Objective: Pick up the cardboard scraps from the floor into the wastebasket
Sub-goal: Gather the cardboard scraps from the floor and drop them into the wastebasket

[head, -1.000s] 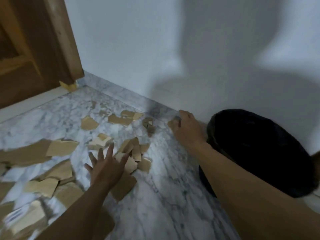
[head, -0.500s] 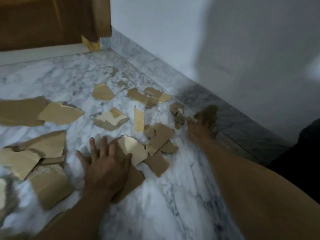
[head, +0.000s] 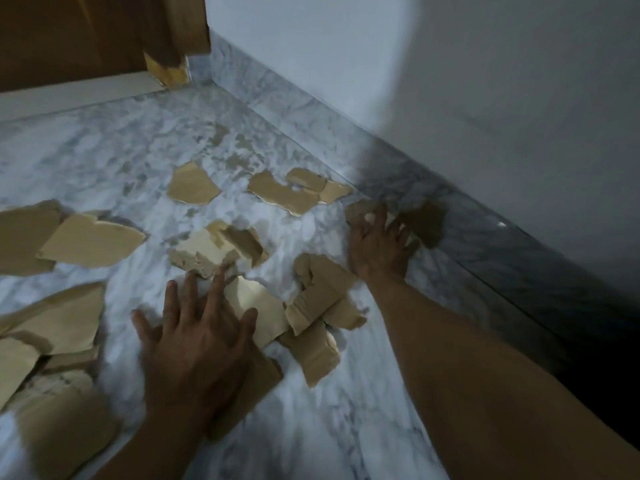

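— What was nearest?
— The left hand (head: 197, 341), fingers straight and spread, pressing flat on a cardboard scrap (head: 258, 308) on the marble floor (head: 346, 427).
— And beyond it?
— The right hand (head: 377, 244) lay splayed over small scraps (head: 358, 211) by the skirting (head: 485, 244); whether it gripped any, I couldn't tell. Toward the door (head: 69, 36) lay more scraps (head: 280, 192).
— The risk?
— Flat pieces could skid on slick marble instead of lifting. The wastebasket wasn't in view.
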Available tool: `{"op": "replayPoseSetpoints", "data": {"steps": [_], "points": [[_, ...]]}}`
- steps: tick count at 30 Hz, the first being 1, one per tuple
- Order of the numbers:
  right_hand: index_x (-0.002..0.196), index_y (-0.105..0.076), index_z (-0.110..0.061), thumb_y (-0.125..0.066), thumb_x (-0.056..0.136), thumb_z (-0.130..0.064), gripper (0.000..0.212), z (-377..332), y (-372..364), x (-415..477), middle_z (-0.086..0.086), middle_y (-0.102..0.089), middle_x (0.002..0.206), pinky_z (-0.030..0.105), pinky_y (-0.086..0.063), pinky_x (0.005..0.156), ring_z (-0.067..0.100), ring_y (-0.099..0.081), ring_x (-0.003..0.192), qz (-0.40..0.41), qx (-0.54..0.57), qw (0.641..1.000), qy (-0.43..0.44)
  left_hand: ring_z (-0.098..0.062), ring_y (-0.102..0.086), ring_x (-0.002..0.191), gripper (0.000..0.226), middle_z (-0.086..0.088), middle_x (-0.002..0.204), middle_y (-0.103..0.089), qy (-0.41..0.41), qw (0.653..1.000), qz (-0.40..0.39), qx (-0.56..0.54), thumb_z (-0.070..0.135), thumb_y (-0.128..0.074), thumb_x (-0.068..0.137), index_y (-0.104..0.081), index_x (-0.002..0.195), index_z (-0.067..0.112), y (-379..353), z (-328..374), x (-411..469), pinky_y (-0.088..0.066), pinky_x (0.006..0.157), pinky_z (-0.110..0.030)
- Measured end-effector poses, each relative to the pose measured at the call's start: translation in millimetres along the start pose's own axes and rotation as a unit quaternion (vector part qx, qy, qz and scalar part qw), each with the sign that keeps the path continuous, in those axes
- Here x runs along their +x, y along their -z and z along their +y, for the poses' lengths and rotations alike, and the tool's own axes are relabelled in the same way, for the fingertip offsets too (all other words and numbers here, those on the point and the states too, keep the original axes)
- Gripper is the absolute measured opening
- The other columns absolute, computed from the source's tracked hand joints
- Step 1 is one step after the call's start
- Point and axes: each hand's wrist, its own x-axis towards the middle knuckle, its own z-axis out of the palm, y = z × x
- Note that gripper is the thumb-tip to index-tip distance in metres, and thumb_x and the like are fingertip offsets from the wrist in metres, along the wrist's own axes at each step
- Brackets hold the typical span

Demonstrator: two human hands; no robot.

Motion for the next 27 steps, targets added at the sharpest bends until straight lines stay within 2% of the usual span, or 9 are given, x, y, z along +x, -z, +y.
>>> {"op": "replayPoseSetpoints", "data": {"steps": [3,7,11,16,19,21,23,25,27], "points": [[0.157,-0.025,-0.018,-0.030,0.102,-0.050,0.064,-3.6,11.9,3.0,0.022,-0.036,0.156,0.056,-0.023,0.114,0.039,-0.031,0.143,0.017,-0.002,1.000,0.003,-0.028,-0.011,0.156,0.084,-0.004,0.169,-0.017,0.004,1.000,0.004,0.007,0.077,-0.014,0.086,-0.015,0.161,0.038,0.4,-2.5,0.3,-0.005,0.119,-0.063],[0.121,-0.055,-0.012,-0.055,0.086,-0.046,0.049,4.4,29.8,-5.6,0.025,-0.055,0.125,0.051,-0.038,0.092,0.040,-0.050,0.114,0.192,-0.056,0.980,0.018,-0.030,-0.014,0.155,0.082,-0.007,0.168,-0.021,0.000,1.000,-0.003,0.009,0.074,-0.020,0.088,-0.019,0.160,0.036,0.9,-4.0,1.4,-0.008,0.117,-0.065],[0.127,-0.057,-0.011,-0.065,0.079,-0.036,0.055,21.4,47.1,3.3,0.027,-0.048,0.140,0.061,-0.033,0.107,0.045,-0.043,0.130,0.226,-0.040,0.973,0.001,-0.030,-0.013,0.155,0.082,-0.007,0.168,-0.020,0.005,1.000,-0.011,0.022,0.075,-0.018,0.088,-0.017,0.160,0.036,-0.3,-4.1,1.9,-0.009,0.117,-0.066],[0.137,-0.052,-0.013,-0.052,0.091,-0.054,0.062,24.1,41.9,0.5,0.027,-0.041,0.147,0.058,-0.038,0.105,0.047,-0.038,0.134,0.163,-0.039,0.986,0.015,-0.031,-0.004,0.156,0.086,-0.006,0.169,-0.016,0.000,1.000,-0.012,0.006,0.081,-0.009,0.085,-0.014,0.160,0.038,1.2,4.9,1.5,-0.005,0.117,-0.067],[0.140,-0.044,-0.016,-0.043,0.093,-0.062,0.066,20.0,42.8,8.2,0.022,-0.045,0.144,0.051,-0.041,0.102,0.042,-0.046,0.129,0.065,0.019,0.997,0.031,-0.032,-0.002,0.156,0.088,-0.006,0.169,-0.017,-0.013,1.000,-0.002,-0.006,0.086,-0.009,0.084,-0.014,0.159,0.041,1.1,7.6,1.4,-0.002,0.117,-0.070],[0.139,-0.047,-0.024,-0.032,0.085,-0.081,0.080,14.2,42.8,8.7,0.014,-0.055,0.140,0.053,-0.042,0.104,0.038,-0.051,0.129,-0.015,0.083,0.993,0.078,-0.034,-0.006,0.156,0.090,-0.009,0.167,-0.023,-0.020,1.000,0.007,-0.012,0.088,-0.014,0.083,-0.018,0.159,0.040,-0.5,7.4,1.0,-0.003,0.116,-0.071],[0.143,-0.043,-0.037,-0.016,0.073,-0.096,0.095,5.8,39.6,0.2,0.007,-0.042,0.154,0.062,-0.030,0.111,0.038,-0.037,0.142,-0.097,0.049,0.987,0.118,-0.038,-0.017,0.154,0.095,-0.010,0.164,-0.032,-0.031,0.999,0.021,0.007,0.090,-0.021,0.080,-0.028,0.158,0.036,-2.6,6.4,0.7,-0.009,0.115,-0.071],[0.154,-0.025,-0.047,-0.018,0.076,-0.095,0.092,-0.7,36.7,-13.0,0.006,-0.014,0.168,0.068,-0.009,0.116,0.038,-0.010,0.153,-0.163,-0.010,0.978,0.128,-0.037,-0.027,0.151,0.096,-0.009,0.160,-0.040,-0.032,0.998,0.041,0.027,0.090,-0.026,0.080,-0.037,0.155,0.032,-5.3,7.4,0.8,-0.014,0.115,-0.068],[0.157,-0.012,-0.050,-0.024,0.079,-0.092,0.089,-9.7,37.8,-28.5,0.010,0.001,0.170,0.066,0.004,0.118,0.035,0.007,0.155,-0.210,0.019,0.965,0.154,-0.034,-0.035,0.147,0.089,-0.007,0.156,-0.046,-0.015,0.998,0.055,0.025,0.085,-0.029,0.084,-0.044,0.151,0.027,-6.8,7.0,3.1,-0.021,0.115,-0.062]]}}
